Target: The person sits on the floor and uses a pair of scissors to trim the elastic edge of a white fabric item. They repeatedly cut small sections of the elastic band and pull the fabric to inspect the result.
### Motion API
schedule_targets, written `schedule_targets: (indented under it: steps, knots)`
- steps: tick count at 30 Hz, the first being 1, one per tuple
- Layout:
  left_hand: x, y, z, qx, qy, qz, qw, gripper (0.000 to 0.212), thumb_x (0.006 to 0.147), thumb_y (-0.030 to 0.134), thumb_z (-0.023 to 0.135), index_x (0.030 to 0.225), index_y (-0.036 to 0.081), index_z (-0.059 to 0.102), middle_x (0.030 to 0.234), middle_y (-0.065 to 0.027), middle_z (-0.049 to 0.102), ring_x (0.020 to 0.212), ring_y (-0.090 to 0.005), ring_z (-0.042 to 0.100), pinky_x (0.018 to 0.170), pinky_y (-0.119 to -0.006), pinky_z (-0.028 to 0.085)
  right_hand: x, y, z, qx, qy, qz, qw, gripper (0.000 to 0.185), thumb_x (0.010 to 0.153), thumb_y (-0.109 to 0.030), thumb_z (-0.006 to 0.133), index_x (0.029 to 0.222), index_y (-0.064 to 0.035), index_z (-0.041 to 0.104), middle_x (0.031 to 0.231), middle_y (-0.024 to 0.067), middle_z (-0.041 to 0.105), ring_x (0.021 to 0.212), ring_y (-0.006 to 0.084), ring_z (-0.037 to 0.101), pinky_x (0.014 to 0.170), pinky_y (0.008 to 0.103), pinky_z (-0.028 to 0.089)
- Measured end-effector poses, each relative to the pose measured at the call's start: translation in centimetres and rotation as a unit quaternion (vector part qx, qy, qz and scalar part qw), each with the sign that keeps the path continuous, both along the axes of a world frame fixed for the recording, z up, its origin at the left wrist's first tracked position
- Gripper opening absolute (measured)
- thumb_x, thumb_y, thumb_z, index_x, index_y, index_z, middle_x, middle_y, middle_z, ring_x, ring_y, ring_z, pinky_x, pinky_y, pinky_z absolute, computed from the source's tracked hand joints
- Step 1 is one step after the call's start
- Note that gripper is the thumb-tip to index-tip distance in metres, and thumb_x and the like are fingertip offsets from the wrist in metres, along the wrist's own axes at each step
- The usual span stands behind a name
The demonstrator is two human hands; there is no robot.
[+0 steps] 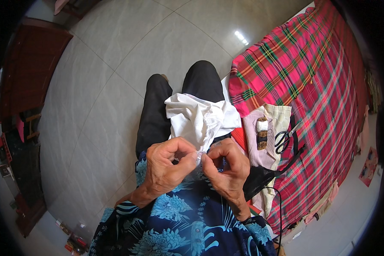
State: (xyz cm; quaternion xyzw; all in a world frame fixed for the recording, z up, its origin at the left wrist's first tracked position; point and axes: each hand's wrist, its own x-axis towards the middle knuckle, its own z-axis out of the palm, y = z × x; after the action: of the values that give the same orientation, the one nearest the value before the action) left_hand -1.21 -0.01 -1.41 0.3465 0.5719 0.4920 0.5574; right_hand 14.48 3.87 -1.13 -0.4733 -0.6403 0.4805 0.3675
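A white cloth (195, 115) with a gathered edge lies over my knees, its near end drawn up between my hands. My left hand (169, 166) pinches that edge between thumb and forefinger. Close to its right, my right hand (227, 166) has thumb and forefinger pressed together at the same edge. A thin pale strand or needle spans the small gap between the fingertips; which of these it is, I cannot tell. To the right of my hands lie black-handled scissors (283, 140) and a spool of white and black thread (262, 133).
A bed or low platform covered with plaid cloth (320, 118) is at my right. Folded pale fabric (259, 160) and a black mesh item (260, 179) lie on its near edge. Dark wooden furniture (33, 70) stands far left on the tiled floor (96, 96).
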Motion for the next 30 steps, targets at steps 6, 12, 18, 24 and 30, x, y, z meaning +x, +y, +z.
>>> schedule_targets:
  steps: [6,12,18,24,30]
  knots:
    - [0.3,0.1,0.1,-0.009,-0.005,0.014,1.0,0.004,0.083,0.001,0.066,0.082,-0.002,0.064,0.076,-0.0034,0.067,0.067,-0.0052,0.06,0.061,-0.021,0.05,0.2,-0.3,0.8,0.085,-0.071,0.032,0.993,0.02,0.07,0.003,0.074,0.089,-0.0012,0.067,0.074,0.0075,0.06,0.056,0.0164,0.057,0.049,0.0269,0.044]
    - [0.5,0.1,0.5,-0.046,-0.032,0.01,0.998,0.004,0.083,0.0,0.066,0.083,-0.004,0.065,0.079,-0.0043,0.068,0.069,-0.0059,0.062,0.062,-0.021,0.051,0.2,-0.5,1.1,0.055,-0.066,0.004,0.996,0.016,0.072,0.004,0.075,0.086,0.0007,0.067,0.074,0.0068,0.061,0.054,0.0089,0.051,0.047,0.0213,0.037]
    - [0.6,0.0,-0.1,0.016,0.008,-0.017,1.0,0.006,0.081,0.0,0.066,0.085,-0.004,0.064,0.081,-0.007,0.069,0.069,-0.0098,0.065,0.063,-0.023,0.052,0.5,-0.3,1.3,-0.043,-0.058,-0.008,0.997,0.013,0.074,0.0,0.075,0.085,-0.0011,0.067,0.072,0.0053,0.06,0.056,0.0095,0.056,0.05,0.023,0.042]
    - [0.4,0.5,0.0,0.098,0.1,-0.084,0.987,0.01,0.08,-0.008,0.063,0.089,-0.006,0.066,0.089,-0.0122,0.067,0.071,-0.0114,0.063,0.063,-0.022,0.05,0.5,-0.3,0.7,-0.156,-0.047,-0.061,0.985,0.013,0.071,-0.001,0.074,0.077,-0.0014,0.063,0.069,0.0018,0.057,0.055,0.0056,0.052,0.049,0.0207,0.039]
    - [0.2,0.9,-0.7,0.128,0.152,-0.095,0.976,0.021,0.076,-0.007,0.066,0.097,-0.002,0.068,0.097,-0.0133,0.068,0.076,-0.0154,0.066,0.066,-0.025,0.053,1.3,-0.6,-0.5,-0.154,-0.052,-0.064,0.985,0.013,0.065,-0.003,0.069,0.071,-0.0014,0.058,0.064,0.0012,0.054,0.051,0.0057,0.049,0.047,0.0215,0.037]
